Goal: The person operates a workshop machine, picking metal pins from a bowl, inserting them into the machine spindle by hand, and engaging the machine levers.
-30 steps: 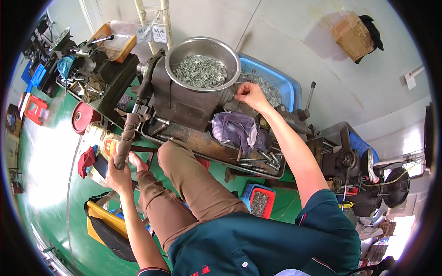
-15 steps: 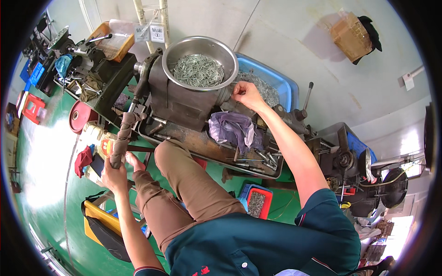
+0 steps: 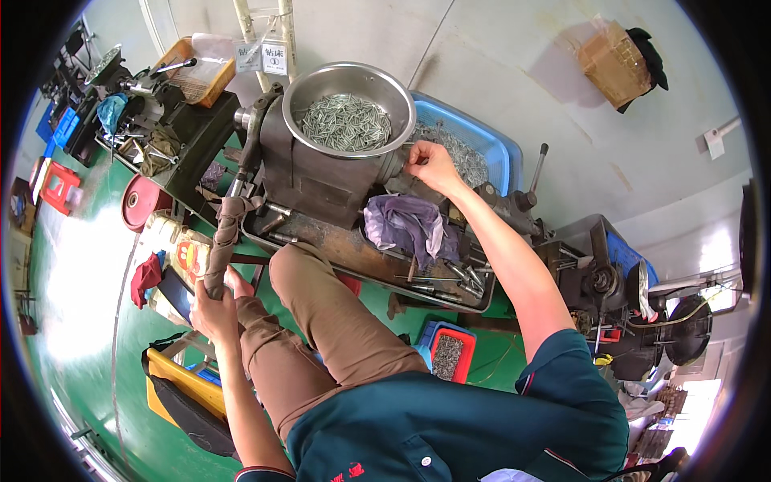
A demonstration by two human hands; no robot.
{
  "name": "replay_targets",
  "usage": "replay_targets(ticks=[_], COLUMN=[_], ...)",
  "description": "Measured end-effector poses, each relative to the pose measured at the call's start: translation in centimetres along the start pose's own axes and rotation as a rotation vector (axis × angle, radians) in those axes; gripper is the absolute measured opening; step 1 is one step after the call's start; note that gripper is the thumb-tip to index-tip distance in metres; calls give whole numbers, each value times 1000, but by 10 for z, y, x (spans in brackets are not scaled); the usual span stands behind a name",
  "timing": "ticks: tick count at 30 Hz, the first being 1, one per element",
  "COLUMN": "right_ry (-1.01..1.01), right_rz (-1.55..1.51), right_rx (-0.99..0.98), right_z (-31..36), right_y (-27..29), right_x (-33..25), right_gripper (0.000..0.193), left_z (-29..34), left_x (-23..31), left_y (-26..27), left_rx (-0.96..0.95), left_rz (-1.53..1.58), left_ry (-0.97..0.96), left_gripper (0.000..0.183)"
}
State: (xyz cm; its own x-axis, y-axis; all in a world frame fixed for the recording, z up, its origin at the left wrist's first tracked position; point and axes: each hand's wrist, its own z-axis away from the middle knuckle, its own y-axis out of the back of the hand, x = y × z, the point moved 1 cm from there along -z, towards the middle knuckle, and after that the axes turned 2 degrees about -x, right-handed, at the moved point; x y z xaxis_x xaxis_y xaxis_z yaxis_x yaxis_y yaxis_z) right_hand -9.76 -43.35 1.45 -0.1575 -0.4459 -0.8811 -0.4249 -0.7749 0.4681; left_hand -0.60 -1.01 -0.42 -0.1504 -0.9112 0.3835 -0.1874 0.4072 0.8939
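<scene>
My left hand (image 3: 214, 316) is wrapped round the lower end of a cloth-wrapped lever (image 3: 224, 241), which slants up to the left side of a dark grey bench machine (image 3: 309, 181). On the machine's right, my right hand (image 3: 434, 167) has its fingers pinched together close to the round spindle end (image 3: 391, 167); whatever they hold is too small and hidden to make out. A steel bowl (image 3: 389, 90) rests on top of the machine with many small metal pins (image 3: 345, 123) inside. Behind my right hand, a blue plastic basket (image 3: 515, 151) contains more small metal parts.
A purple rag (image 3: 405, 226) lies on the machine's metal tray (image 3: 337, 259), among loose tools (image 3: 464, 277). Below stands a red bin (image 3: 464, 361) of small parts. A yellow-and-black stool (image 3: 185, 394) is at lower left. An upright lever (image 3: 534, 169) rises at right.
My left hand has swung the wrapped lever's lower end a little to the right and toward me. My right hand stays at the spindle end.
</scene>
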Motion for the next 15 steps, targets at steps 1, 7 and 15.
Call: replay_targets(ticks=[1, 7, 15], right_ry=[-2, 15, 56], right_rz=[18, 75, 186], right_rx=[10, 30, -16], right_z=[1, 0, -4], right_y=[0, -2, 13], right_x=[0, 1, -11], right_gripper=[14, 15, 13], left_z=[2, -23, -103], left_x=[2, -20, -66], left_y=[2, -2, -1], left_rx=[-33, 33, -14], left_rz=[16, 4, -180], left_ry=[1, -25, -103], left_gripper=[29, 20, 15])
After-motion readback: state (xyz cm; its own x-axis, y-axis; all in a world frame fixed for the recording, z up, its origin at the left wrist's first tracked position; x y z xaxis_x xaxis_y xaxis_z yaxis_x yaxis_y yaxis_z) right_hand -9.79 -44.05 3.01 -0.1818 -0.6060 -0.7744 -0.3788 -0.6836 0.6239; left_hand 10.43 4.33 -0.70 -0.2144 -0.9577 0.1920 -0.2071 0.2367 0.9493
